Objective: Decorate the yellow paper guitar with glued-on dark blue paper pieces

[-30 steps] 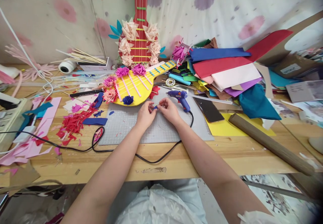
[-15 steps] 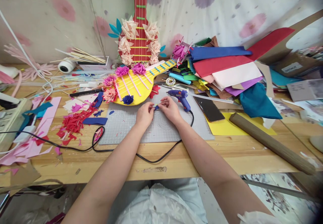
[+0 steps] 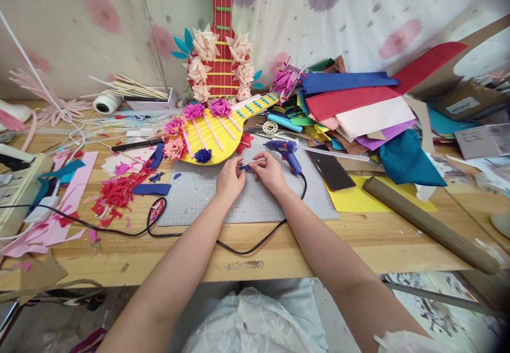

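A small dark blue paper piece (image 3: 245,168) is pinched between the fingertips of my left hand (image 3: 230,179) and my right hand (image 3: 269,171). Both hands are above the grey cutting mat (image 3: 199,204); the fingers partly cover the piece. Just behind them lies a yellow paper lute-shaped instrument (image 3: 215,143) trimmed with purple, pink and coral paper flowers and one dark blue flower (image 3: 203,155). Close to my right hand, a blue glue gun (image 3: 287,152) rests on its side with a clear glue stick (image 3: 338,154) sticking out of its back.
A red paper guitar (image 3: 222,71) with peach flowers stands against the curtain. Red paper scraps (image 3: 119,188) and a blue strip (image 3: 151,189) lie at left. The black cord (image 3: 255,249) loops before the mat. At right are a phone (image 3: 331,170), a brown roll (image 3: 430,223) and coloured sheets (image 3: 370,114).
The fingers have shifted slightly on the blue piece, so more of it shows between them. The view has moved a little; the glue gun and instruments stay where they were.
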A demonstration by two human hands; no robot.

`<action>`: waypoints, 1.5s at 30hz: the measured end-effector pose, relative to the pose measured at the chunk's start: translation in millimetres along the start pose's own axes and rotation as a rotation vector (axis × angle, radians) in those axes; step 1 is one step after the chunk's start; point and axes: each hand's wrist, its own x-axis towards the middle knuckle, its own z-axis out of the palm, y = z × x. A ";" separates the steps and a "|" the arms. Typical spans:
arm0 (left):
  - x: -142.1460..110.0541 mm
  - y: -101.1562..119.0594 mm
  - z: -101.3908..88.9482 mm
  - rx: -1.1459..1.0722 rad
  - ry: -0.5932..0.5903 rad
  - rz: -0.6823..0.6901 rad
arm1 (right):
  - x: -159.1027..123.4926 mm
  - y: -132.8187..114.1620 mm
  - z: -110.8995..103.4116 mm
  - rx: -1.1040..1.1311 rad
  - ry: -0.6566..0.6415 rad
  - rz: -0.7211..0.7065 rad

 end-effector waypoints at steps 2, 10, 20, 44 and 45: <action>-0.1 0.1 0.0 0.008 -0.014 -0.003 | -0.2 0.2 0.1 -0.005 -0.002 -0.003; -2.1 6.1 -0.9 0.063 -0.134 -0.001 | -1.2 -1.9 -2.6 -0.128 0.009 -0.021; -2.2 6.2 0.7 -0.058 -0.054 -0.025 | 1.1 -4.9 -4.8 0.164 0.052 0.031; 9.4 -10.8 7.4 -0.606 0.086 -0.291 | -11.9 -45.3 -126.1 -0.493 -0.367 0.154; 9.5 -11.4 7.8 -0.587 0.079 -0.279 | -10.5 -42.6 -131.4 -0.575 -0.282 0.136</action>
